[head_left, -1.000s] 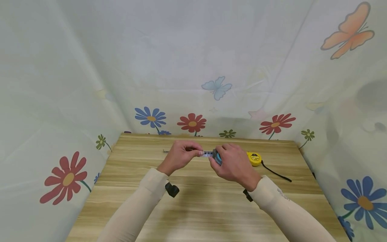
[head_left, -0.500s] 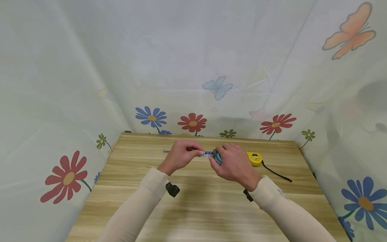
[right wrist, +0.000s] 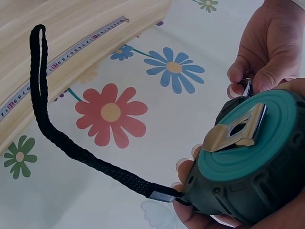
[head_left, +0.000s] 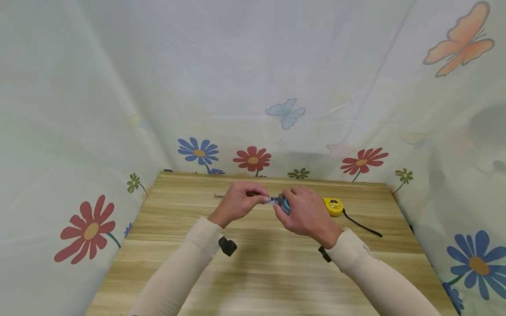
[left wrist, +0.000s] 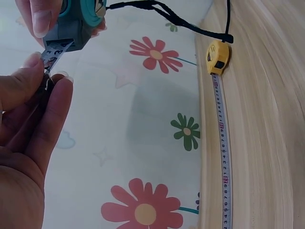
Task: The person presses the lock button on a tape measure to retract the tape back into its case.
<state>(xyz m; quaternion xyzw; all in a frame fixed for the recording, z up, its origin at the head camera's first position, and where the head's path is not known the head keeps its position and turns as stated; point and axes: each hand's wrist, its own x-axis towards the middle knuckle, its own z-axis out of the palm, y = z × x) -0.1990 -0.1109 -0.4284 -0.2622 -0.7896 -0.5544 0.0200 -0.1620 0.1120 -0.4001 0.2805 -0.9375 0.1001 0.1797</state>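
Note:
Above the table's far half, my right hand (head_left: pixel 306 213) grips a teal and dark grey tape measure (right wrist: pixel 274 126), its metal belt clip facing the right wrist camera. My left hand (head_left: pixel 237 202) pinches the end of its short pulled-out blade (left wrist: pixel 55 51) between thumb and fingers. A second, yellow tape measure (head_left: pixel 333 206) lies on the table just right of my right hand. Its long blade (left wrist: pixel 223 143) stretches leftward along the table behind both hands, the hooked end (right wrist: pixel 126 20) out past my left hand.
A black wrist strap (right wrist: pixel 81 155) dangles from the teal tape measure. Another black strap (head_left: pixel 363 226) trails from the yellow one over the wooden table (head_left: pixel 261 281). White cloth (head_left: pixel 221 79) printed with flowers and butterflies walls off the back and both sides.
My left fingertips are slightly nearer the teal case, and a little less blade shows between the hands. The yellow tape measure stays put. The head view has shifted slightly.

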